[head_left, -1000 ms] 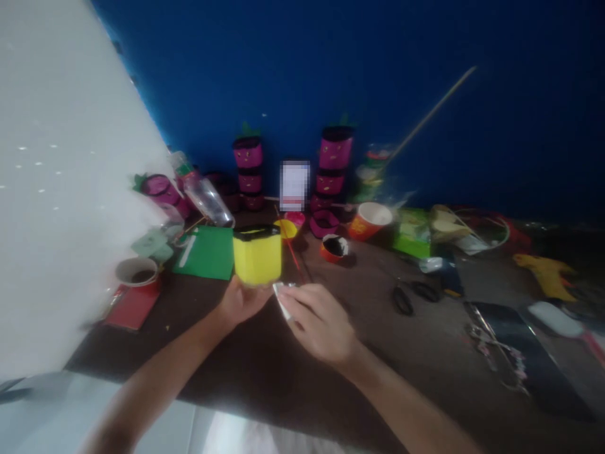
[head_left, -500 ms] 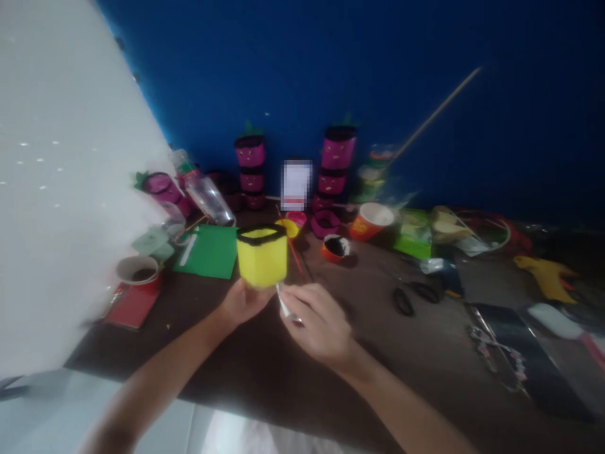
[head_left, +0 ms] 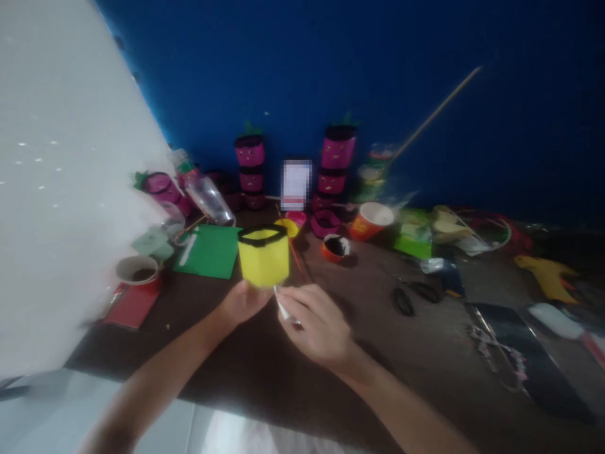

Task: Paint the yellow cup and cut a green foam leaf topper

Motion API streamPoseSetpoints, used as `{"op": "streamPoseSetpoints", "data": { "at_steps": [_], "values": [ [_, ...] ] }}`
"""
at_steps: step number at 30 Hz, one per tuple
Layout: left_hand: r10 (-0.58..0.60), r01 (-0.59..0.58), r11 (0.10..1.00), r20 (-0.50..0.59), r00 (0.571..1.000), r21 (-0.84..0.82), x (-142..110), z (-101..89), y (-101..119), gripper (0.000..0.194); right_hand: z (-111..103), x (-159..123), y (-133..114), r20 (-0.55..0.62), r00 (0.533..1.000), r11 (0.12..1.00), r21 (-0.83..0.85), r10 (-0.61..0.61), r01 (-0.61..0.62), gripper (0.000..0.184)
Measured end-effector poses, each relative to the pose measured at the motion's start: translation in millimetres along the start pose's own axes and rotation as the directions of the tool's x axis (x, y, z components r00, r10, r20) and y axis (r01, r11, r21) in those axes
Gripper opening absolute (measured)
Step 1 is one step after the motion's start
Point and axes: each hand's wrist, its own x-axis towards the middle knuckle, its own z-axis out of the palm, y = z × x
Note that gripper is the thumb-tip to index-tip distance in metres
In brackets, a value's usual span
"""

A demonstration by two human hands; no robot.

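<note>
Your left hand (head_left: 241, 305) grips the cup (head_left: 264, 262) low, its opening now showing more, while your right hand (head_left: 319, 326) pinches a white tool (head_left: 282, 308).

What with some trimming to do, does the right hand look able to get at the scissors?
Probably yes: the scissors lie to the right of the right hand, with bare table between, though it may first have to put down the white piece it holds.
</note>
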Motion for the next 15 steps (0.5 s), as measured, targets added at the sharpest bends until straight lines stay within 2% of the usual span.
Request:
{"op": "streamPoseSetpoints", "data": {
  "at_steps": [7, 12, 15],
  "values": [
    [0.007, -0.011, 0.998, -0.059, 0.998, -0.069, 1, 5.8, 3, 0.056, -3, -1, -4, 0.032, 0.998, 0.994, 0.094, -0.056, 0.053, 0.023],
    [0.039, -0.045, 0.996, -0.079, 0.996, -0.076, 2, 7.3, 4, 0.054, -6, -8, 4, -0.010, 1.000, 0.998, 0.060, -0.008, 0.009, 0.027],
    [0.026, -0.029, 0.998, -0.050, 0.998, -0.059, 1, 5.6, 3, 0.057, -6, -9, 8, 0.049, 0.998, 0.999, 0.018, -0.043, 0.042, 0.028]
  ]
}}
